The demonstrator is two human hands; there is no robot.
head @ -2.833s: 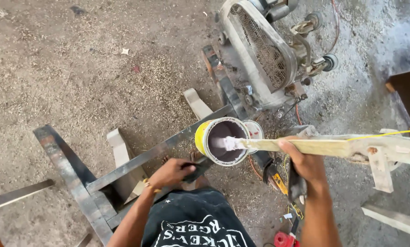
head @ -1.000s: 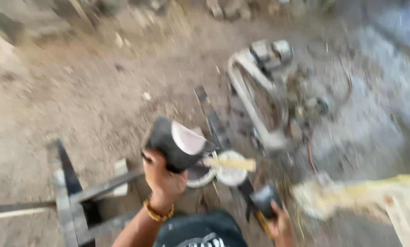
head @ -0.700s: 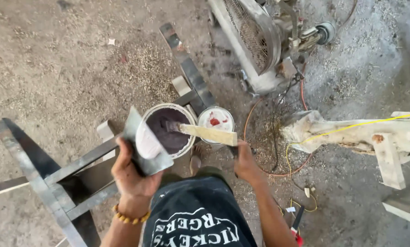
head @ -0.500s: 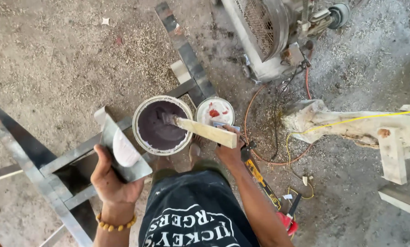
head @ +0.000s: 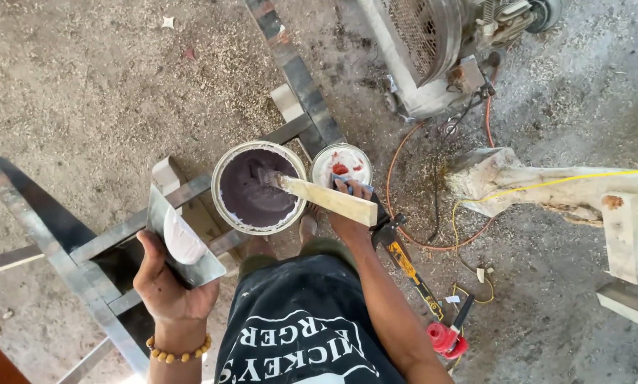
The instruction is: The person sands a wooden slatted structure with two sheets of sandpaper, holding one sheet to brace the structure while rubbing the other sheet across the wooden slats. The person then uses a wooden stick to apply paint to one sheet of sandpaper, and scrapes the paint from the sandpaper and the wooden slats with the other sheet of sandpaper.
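Observation:
My left hand [head: 168, 288] grips a flat metal plate [head: 203, 269] that carries a lump of white paste [head: 181, 242], held low and left of an open paint can [head: 260, 186]. The can holds dark purple-grey paint, and a flat wooden stick [head: 331, 201] leans in it, its free end pointing right. My right hand [head: 352, 217] reaches under that stick, fingers at the edge of the white round lid [head: 342, 162] smeared with red. Something small and blue shows at the fingertips; the stick hides the grip.
A steel frame [head: 45, 238] of flat bars lies on the sawdust-covered floor around the can. A machine with a mesh guard [head: 433, 50] stands at the top right, with an orange cable [head: 404, 238] looping below. Rough timber [head: 546, 190] lies at the right, a yellow-black tool [head: 406, 262] by my leg.
My right hand let go of the stick, which now rests in the can, and went to the lid. My left hand picked up the plate with white paste and lowered it to the left.

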